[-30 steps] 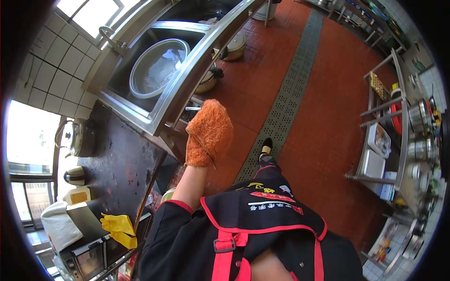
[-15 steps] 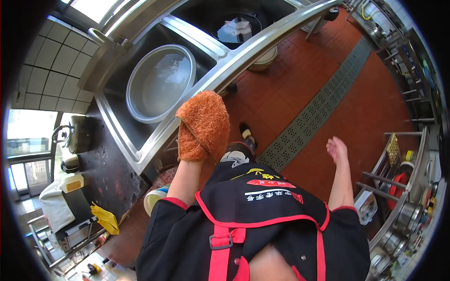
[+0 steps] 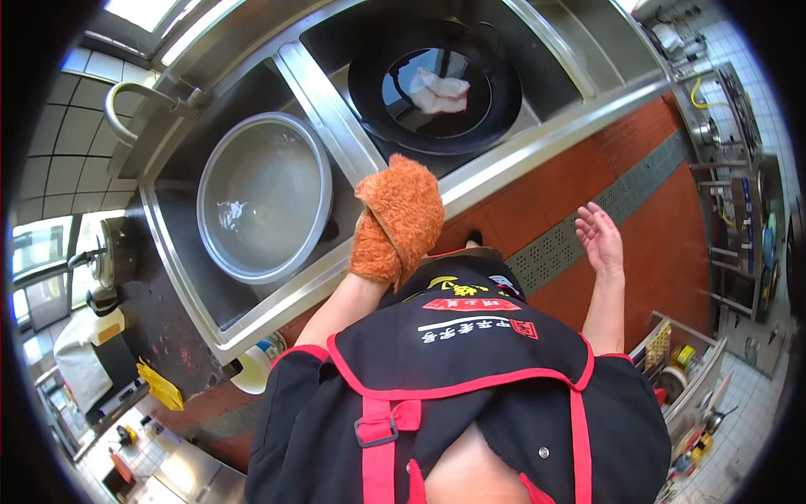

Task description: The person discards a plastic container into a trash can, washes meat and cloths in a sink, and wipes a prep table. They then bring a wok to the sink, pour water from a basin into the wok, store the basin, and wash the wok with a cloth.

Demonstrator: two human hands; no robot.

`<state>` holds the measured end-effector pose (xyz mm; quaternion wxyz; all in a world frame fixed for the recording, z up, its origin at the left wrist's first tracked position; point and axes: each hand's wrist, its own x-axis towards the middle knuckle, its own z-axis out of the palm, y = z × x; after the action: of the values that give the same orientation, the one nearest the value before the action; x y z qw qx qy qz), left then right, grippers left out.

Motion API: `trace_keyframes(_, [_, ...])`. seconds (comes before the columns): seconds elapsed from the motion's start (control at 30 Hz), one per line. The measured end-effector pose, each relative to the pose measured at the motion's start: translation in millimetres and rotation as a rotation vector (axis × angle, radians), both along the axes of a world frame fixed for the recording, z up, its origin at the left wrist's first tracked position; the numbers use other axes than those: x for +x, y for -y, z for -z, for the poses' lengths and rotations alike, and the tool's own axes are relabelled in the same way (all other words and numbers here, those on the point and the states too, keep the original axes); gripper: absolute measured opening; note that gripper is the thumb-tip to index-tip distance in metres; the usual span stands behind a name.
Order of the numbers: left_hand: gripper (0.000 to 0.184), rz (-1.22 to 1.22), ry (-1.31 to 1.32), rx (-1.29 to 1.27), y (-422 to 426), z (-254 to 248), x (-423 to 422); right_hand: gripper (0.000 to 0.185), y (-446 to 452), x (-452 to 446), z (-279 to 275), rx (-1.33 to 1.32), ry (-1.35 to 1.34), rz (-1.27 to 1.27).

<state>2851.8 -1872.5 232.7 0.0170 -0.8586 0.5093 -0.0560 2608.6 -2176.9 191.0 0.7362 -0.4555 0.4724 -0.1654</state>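
While your right hand [image 3: 600, 244] hangs open, orange fuzzy mitt [image 3: 410, 197] hides your left hand [image 3: 396, 225] by sink rim [image 3: 504, 172]; can't tell its grip.

Fuzzy matt cloth mitt [image 3: 398, 220], smooth shiny metal double sink [image 3: 323, 109]

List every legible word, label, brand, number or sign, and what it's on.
"老字号": end of the white line on the black apron; the characters before it are unclear.
Red banner, yellow lettering and red seal on it: too blurred to read.
Shelf containers: too small.
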Motion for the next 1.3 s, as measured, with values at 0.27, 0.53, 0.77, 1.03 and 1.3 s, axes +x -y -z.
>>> trace_keyframes(0.27, [0.044,-0.35,-0.304,0.092,13.9,79.6,8.8,0.031,89.9,234.7,12.0,-0.085,0.05,-0.529])
trace_keyframes(0.53, [0.042,0.655,1.835,2.155,51.1,106.9,29.6,0.027,73.0,404.2,35.3,-0.058,-0.017,-1.054])
trace_keyframes(0.77, [0.037,0.91,1.548,2.182,60.1,113.8,63.0,0.043,56.2,472.8,205.6,-0.199,-0.342,-1.025])
trace_keyframes(1.03, [0.035,1.094,1.569,2.208,50.3,135.1,87.2,0.052,-16.8,428.5,240.4,-1.206,-0.154,-1.855])
trace_keyframes(1.3, [0.04,1.223,1.757,2.082,43.8,127.4,83.9,0.041,68.0,427.2,197.4,-1.597,-0.265,-1.856])
